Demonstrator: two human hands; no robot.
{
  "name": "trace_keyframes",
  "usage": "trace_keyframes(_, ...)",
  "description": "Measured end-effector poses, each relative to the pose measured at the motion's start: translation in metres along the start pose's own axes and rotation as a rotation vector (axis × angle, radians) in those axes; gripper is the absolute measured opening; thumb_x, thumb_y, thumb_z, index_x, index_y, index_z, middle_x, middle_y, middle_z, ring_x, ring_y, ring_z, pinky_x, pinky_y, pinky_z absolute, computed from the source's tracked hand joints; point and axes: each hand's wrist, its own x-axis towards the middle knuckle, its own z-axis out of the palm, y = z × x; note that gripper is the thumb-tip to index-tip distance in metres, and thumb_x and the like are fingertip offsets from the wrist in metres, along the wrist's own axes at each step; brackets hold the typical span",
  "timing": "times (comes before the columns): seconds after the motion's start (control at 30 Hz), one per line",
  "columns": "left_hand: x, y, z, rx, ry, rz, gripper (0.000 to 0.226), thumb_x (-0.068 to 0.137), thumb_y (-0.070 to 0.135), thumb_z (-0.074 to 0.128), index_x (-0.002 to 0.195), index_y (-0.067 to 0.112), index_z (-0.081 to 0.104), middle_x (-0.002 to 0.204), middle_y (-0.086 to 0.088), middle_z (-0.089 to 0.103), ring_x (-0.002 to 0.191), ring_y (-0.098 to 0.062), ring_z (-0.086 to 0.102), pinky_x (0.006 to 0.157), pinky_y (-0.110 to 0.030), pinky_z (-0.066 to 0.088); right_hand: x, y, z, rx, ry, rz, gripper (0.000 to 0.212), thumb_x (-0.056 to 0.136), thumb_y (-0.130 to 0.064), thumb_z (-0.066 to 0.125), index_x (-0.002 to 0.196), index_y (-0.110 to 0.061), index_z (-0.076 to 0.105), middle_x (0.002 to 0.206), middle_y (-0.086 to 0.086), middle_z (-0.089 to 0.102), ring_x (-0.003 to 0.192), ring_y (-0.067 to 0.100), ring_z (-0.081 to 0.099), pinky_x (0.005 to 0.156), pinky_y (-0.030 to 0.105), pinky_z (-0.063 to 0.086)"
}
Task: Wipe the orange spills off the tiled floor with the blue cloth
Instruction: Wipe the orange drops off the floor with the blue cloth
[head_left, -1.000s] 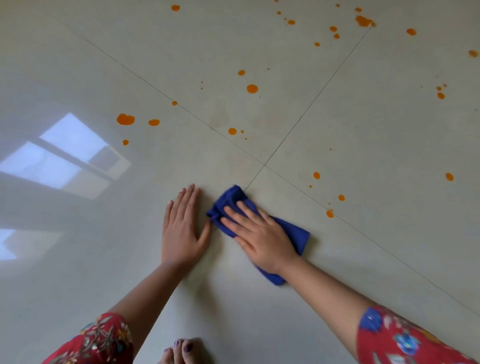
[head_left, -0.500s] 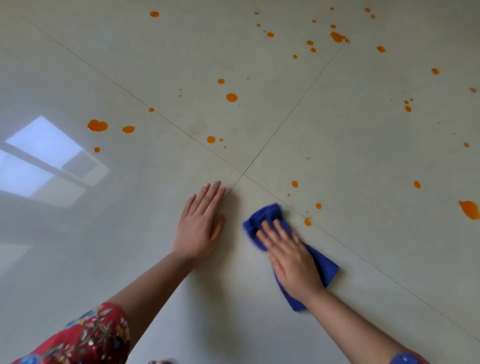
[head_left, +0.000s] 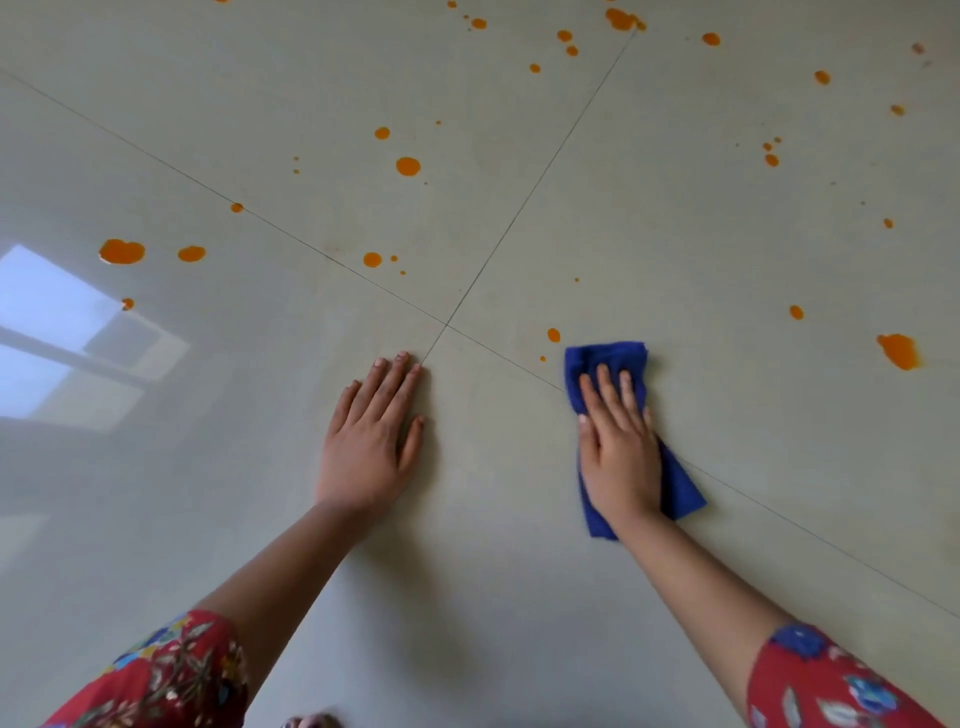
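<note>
Two hands are down on the tiled floor (head_left: 675, 234), and each has its own job. Your left hand (head_left: 371, 441) lies flat with the fingers straight and close together, holding nothing. It sits just short of the point where the grout lines (head_left: 447, 325) cross, and I judge it is there as a prop for your weight while you lean forward. Your right hand (head_left: 621, 457) lies palm-down on the blue cloth (head_left: 608, 358), fingers straight and slightly spread, pressing it to the tile rather than gripping it; a flat hand like that spreads the pressure over the folded pad, which suits a wipe. The cloth lies right of the grout crossing and across one grout line, its far edge sticking out beyond your fingertips so that fabric, not skin, meets the mess first. The nearest orange drop (head_left: 554, 335) sits just beside the cloth's far left corner, apart from it. A large splash (head_left: 900, 351) lies well off to the right and a double blot (head_left: 121, 251) well off to the left, with many smaller drops farther out, so most of the wiping looks to be ahead of you.
</note>
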Motion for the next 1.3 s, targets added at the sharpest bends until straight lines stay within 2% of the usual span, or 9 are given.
trace_keyframes(0.2,-0.001,0.0,-0.002,-0.003,-0.007,0.006,0.056,0.101,0.043,0.027,0.154,0.029,0.019,0.162,0.011,0.012,0.15,-0.01,0.003,0.121,-0.03,0.003,-0.032,-0.017,-0.001,-0.085,-0.269,-0.575,0.049,0.1,-0.03,0.035,0.149,-0.027,0.037,0.159,-0.008,0.026,0.149,0.016,0.017,0.118,0.035,0.017)
trace_keyframes(0.43,0.0,0.001,0.001,-0.011,0.015,0.0,0.056,0.1,0.041,0.029,0.154,0.027,0.022,0.162,0.011,0.013,0.15,-0.01,0.005,0.122,-0.032,0.005,0.026,-0.013,0.004,-0.089,0.006,0.097,0.053,0.097,-0.035,0.029,0.147,-0.023,0.041,0.156,0.0,0.033,0.146,0.026,0.027,0.115,0.045,0.026)
trace_keyframes(0.67,-0.001,0.001,-0.001,-0.022,-0.001,0.002,0.056,0.1,0.041,0.028,0.154,0.027,0.021,0.162,0.01,0.012,0.15,-0.011,0.004,0.122,-0.035,0.008,0.005,-0.016,0.0,-0.124,-0.257,-0.599,0.049,0.101,-0.033,0.034,0.15,-0.032,0.034,0.159,-0.01,0.025,0.15,0.015,0.014,0.119,0.039,0.02)
trace_keyframes(0.83,0.001,0.001,0.0,-0.039,0.004,0.002,0.056,0.099,0.04,0.03,0.154,0.027,0.022,0.162,0.01,0.014,0.15,-0.01,0.005,0.122,-0.034,0.008,0.033,-0.003,-0.002,-0.208,-0.093,-0.005,0.061,0.096,-0.053,0.028,0.153,-0.034,0.022,0.162,-0.005,0.015,0.15,0.026,0.01,0.117,0.051,0.019)
trace_keyframes(0.9,0.0,0.002,0.0,-0.034,0.006,0.0,0.056,0.099,0.04,0.031,0.153,0.027,0.023,0.162,0.01,0.015,0.15,-0.01,0.005,0.122,-0.034,0.008,0.054,-0.026,0.007,-0.228,-0.084,0.029,0.064,0.094,-0.058,0.024,0.153,-0.034,0.021,0.162,-0.003,0.018,0.149,0.032,0.011,0.117,0.05,0.017)
trace_keyframes(1.0,0.0,0.001,-0.001,-0.032,0.004,-0.002,0.056,0.099,0.04,0.03,0.153,0.028,0.023,0.161,0.01,0.014,0.15,-0.011,0.005,0.122,-0.034,0.008,0.065,-0.057,0.018,-0.147,-0.139,-0.138,0.058,0.096,-0.046,0.023,0.151,-0.03,0.03,0.16,-0.004,0.024,0.149,0.028,0.015,0.116,0.05,0.023)
trace_keyframes(1.1,0.0,0.001,-0.001,-0.024,-0.001,0.0,0.056,0.1,0.041,0.03,0.153,0.027,0.023,0.161,0.009,0.015,0.15,-0.011,0.006,0.122,-0.034,0.008,0.039,-0.05,0.014,-0.171,-0.232,-0.59,0.052,0.101,-0.037,0.031,0.152,-0.028,0.03,0.16,-0.006,0.023,0.15,0.02,0.015,0.12,0.039,0.018)
trace_keyframes(1.17,0.0,0.001,-0.001,-0.024,-0.002,0.001,0.056,0.1,0.041,0.03,0.154,0.027,0.022,0.162,0.009,0.014,0.15,-0.011,0.005,0.122,-0.034,0.008,0.031,-0.025,0.006,-0.149,-0.263,-0.698,0.051,0.1,-0.033,0.034,0.151,-0.026,0.032,0.16,-0.005,0.025,0.149,0.02,0.018,0.119,0.037,0.017)
trace_keyframes(1.3,0.0,0.002,0.0,-0.018,0.01,-0.003,0.056,0.1,0.039,0.032,0.153,0.026,0.023,0.162,0.009,0.014,0.15,-0.011,0.006,0.122,-0.033,0.006,0.073,0.006,0.004,-0.143,-0.057,-0.087,0.055,0.098,-0.036,0.025,0.148,-0.018,0.038,0.156,0.004,0.033,0.146,0.03,0.025,0.116,0.049,0.026)
